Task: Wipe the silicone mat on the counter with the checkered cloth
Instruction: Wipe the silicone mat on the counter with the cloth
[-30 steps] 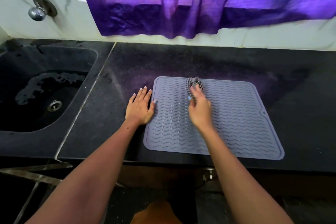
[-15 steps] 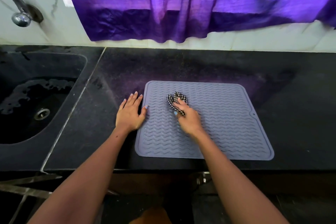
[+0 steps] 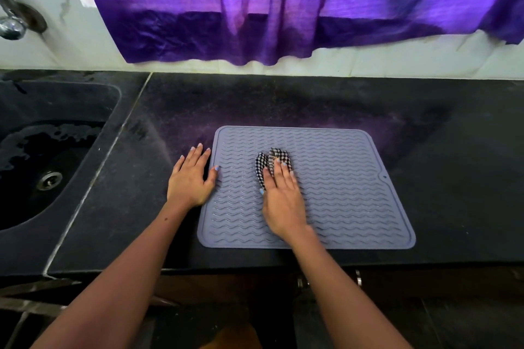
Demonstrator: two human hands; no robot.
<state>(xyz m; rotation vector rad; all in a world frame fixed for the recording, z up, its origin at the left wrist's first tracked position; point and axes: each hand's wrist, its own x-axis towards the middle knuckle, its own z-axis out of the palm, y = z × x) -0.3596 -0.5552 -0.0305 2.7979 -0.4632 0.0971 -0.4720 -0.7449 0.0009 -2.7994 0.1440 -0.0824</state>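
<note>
While straight right fingers (image 3: 279,168) press it, checkered cloth (image 3: 268,161) (bunched) pokes beyond them

Grey wave-ribbed silicone mat (image 3: 340,193), black-and-white checkered cloth (image 3: 272,161), black speckled counter (image 3: 283,102), purple curtain (image 3: 283,3).

Grey wavy-ribbed square silicone mat (image 3: 340,193) flat on black stone desk (image 3: 283,102), right hand (image 3: 282,201) pressing bunched black-and-white checkered cloth (image 3: 272,160) onto mat, left hand (image 3: 191,178) flat at mat's left edge, dark sink (image 3: 42,150) far left, purple curtain (image 3: 283,3) behind
</note>
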